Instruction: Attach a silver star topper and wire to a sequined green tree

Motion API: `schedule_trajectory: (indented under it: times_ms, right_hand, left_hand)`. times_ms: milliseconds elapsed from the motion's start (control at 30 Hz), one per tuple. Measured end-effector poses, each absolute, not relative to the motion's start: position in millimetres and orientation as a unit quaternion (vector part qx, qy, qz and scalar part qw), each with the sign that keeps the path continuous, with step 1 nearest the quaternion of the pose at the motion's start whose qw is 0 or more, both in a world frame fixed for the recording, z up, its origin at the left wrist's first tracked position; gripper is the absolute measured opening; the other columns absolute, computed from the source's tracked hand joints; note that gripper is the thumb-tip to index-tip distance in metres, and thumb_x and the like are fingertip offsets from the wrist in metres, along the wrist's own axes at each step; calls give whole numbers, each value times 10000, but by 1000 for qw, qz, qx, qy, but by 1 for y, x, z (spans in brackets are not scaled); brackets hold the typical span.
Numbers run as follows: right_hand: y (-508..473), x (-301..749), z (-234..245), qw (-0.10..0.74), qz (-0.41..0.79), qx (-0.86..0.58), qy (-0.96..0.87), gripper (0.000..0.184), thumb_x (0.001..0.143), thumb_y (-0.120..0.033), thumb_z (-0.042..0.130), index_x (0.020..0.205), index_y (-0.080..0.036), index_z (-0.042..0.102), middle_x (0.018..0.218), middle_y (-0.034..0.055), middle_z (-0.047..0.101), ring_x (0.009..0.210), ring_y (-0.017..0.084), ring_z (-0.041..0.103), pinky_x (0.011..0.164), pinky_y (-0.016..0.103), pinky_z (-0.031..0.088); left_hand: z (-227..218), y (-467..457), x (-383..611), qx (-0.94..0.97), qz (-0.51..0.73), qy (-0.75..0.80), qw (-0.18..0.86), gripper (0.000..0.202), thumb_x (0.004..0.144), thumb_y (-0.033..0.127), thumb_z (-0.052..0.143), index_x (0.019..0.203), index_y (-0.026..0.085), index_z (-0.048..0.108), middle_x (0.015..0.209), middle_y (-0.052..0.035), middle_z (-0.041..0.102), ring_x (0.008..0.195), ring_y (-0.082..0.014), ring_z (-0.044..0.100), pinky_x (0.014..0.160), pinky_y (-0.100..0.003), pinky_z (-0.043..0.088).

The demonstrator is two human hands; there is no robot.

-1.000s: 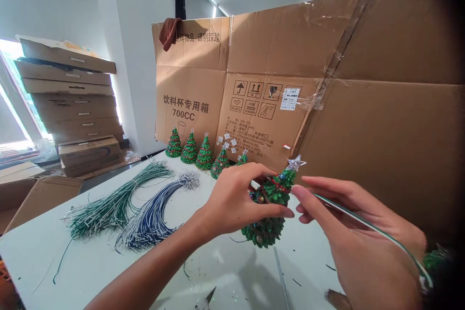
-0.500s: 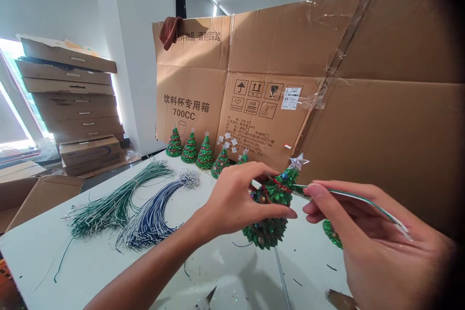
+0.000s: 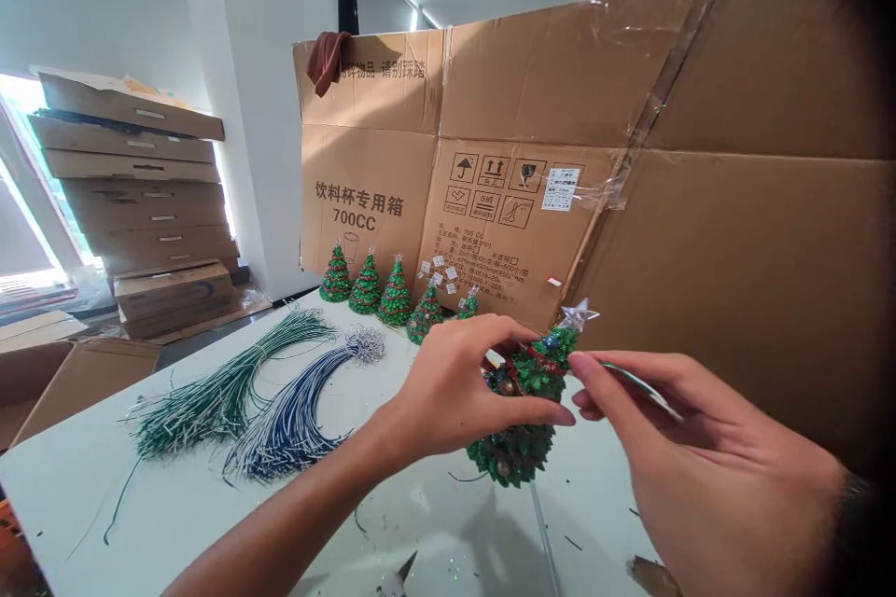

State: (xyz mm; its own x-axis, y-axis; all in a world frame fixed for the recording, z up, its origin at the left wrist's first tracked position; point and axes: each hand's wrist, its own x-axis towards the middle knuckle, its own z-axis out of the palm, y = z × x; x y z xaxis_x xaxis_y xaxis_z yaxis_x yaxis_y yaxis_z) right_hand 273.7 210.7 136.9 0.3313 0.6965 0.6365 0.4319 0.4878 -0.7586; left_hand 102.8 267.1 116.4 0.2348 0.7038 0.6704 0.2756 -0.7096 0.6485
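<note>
My left hand (image 3: pixel 455 387) is wrapped round a small glittery green Christmas tree (image 3: pixel 522 415) with red beads and a clear star (image 3: pixel 578 313) on top, holding it tilted above the white table (image 3: pixel 175 522). My right hand (image 3: pixel 700 457) pinches a thin green and white wire (image 3: pixel 634 380) whose tip meets the tree just under the star. The rest of the wire runs back over my right fingers.
A row of several finished little trees (image 3: pixel 382 291) stands at the foot of a tall cardboard wall (image 3: pixel 532 131). Bundles of green wires (image 3: pixel 224 387) and blue wires (image 3: pixel 294 415) lie on the left of the table. Flat boxes (image 3: pixel 136 196) are stacked at far left.
The right hand has drawn in towards the tree, bringing the wire's tip under the star. The tree has sunk slightly in my left hand.
</note>
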Motion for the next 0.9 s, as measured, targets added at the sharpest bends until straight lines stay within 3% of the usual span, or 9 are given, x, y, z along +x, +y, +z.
schedule_trajectory:
  times_ms: [167,300,433,700,900]
  right_hand:
    - [215,276,135,650,133,-483,-571,179,816,-445,925,922,-334,834,791,-43,786,647,113,710,603,145,576]
    - [207,269,141,680,119,-483,-539,115,855,-415,882,835,-325,812,715,-53,744,637,105,662,639,155,564]
    - [207,268,143,652,117,-524,-535,95,855,-416,881,829,-335,838,670,-53,734,618,104,643,627,165,542]
    - [207,275,141,664,114,-494,-549,94,846,-419,894,873,-352,834,734,-64,768,642,100,682,633,137,565]
    - [215,282,133,624,87,-521,-576,87,881,-448,868,891,-363,854,730,-64,791,665,98,726,654,128,568]
  left_hand:
    - [118,266,103,760,516,329,218,459,729,438,1000,1088,224,810,997,-11,831,874,-195,745,775,-318,584]
    - [119,265,102,760,517,329,216,450,730,423,1001,1085,223,811,1001,-11,832,872,-195,748,797,-326,580]
    - [119,266,102,760,519,328,215,455,732,422,998,1096,228,807,1025,-15,840,898,-206,759,793,-327,577]
    - [119,267,103,756,522,330,217,464,717,405,1011,1095,226,810,1065,-23,845,935,-212,768,815,-329,590]
    - [117,267,102,755,536,324,194,473,718,423,1011,1094,229,798,1025,-4,842,915,-200,771,791,-324,586]
